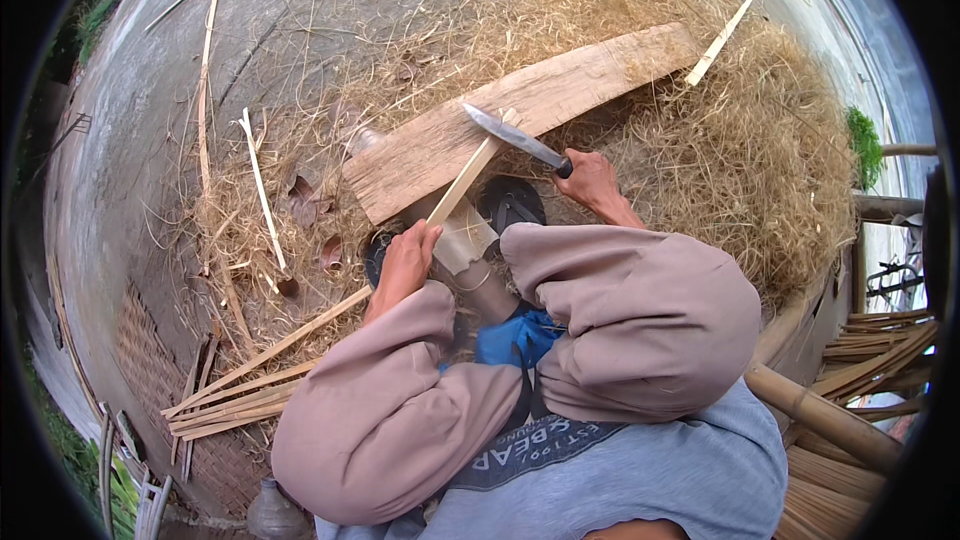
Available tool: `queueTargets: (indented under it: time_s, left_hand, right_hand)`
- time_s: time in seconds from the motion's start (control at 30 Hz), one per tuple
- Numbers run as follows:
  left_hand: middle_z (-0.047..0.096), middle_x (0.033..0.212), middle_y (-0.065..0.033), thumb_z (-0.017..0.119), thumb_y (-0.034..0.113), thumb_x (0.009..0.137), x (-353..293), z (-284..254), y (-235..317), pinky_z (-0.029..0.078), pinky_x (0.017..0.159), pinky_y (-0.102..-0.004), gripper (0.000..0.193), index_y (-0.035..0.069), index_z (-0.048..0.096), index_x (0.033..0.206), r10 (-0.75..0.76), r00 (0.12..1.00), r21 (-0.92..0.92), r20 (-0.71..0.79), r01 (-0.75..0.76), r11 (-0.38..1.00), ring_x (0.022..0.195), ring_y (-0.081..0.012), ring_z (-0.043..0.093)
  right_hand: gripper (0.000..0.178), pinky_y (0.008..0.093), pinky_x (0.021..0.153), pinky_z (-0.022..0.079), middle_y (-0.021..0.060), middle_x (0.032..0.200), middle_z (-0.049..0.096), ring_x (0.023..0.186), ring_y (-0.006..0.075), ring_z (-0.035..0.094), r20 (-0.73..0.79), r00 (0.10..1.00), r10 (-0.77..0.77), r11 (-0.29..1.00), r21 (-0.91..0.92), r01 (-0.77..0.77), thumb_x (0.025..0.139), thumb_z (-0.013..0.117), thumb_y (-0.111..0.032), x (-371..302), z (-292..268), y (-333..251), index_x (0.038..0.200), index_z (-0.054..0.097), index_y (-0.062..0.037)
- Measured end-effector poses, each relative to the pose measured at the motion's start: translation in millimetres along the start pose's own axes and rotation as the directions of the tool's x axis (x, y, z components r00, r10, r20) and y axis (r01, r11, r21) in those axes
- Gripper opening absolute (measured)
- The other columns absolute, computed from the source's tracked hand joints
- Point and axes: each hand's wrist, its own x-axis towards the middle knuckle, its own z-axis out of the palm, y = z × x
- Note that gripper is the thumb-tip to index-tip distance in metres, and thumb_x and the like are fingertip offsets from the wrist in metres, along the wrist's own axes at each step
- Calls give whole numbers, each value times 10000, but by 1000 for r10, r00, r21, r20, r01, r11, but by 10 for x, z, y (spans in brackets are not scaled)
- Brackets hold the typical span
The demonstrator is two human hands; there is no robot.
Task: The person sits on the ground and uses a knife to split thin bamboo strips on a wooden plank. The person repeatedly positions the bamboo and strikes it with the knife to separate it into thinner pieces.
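Note:
Between my fingers and thumb, my left hand (405, 262) grips the near end of a pale bamboo strip (463, 180). The strip slants up and away to the right, its far end over a long wooden plank (540, 100). My right hand (592, 185) is closed round the black handle of a knife (515, 137). The blade points up and left, crossing the strip near its far end above the plank. Part of the strip is hidden behind the blade. Under the plank's near side lies a split bamboo piece (462, 240), between my feet.
Curly shavings (740, 140) heap up right of and beyond the plank. A loose pale strip (718, 43) leans by its far end. More bamboo strips (240, 395) lie at my left, near a woven mat (160, 370). A bamboo pole (825, 415) runs along the right side.

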Motion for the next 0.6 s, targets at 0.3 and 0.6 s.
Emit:
queueTargets:
  time_s: [0.3, 0.6]
  left_hand:
    - [654, 940, -285, 553, 330, 1076, -46, -51, 152, 486, 821, -465, 407, 112, 595, 1417, -99, 995, -151, -19, 95, 984, 908, -423, 659]
    - [716, 1151, -260, 672, 355, 979, -82, -102, 199, 516, 938, -415, 477, 161, 632, 1413, -81, 996, -139, 25, 84, 987, 1100, -411, 690]
  right_hand:
    - [396, 444, 682, 554, 218, 745, 710, 715, 369, 719, -109, 973, 205, 963, 199, -180, 824, 729, -387, 57, -229, 269, 855, 725, 8]
    - [414, 496, 740, 563, 222, 841, 716, 823, 406, 721, 188, 973, -135, 973, 208, 95, 791, 765, -402, -510, 171, -583, 1009, 724, -52]
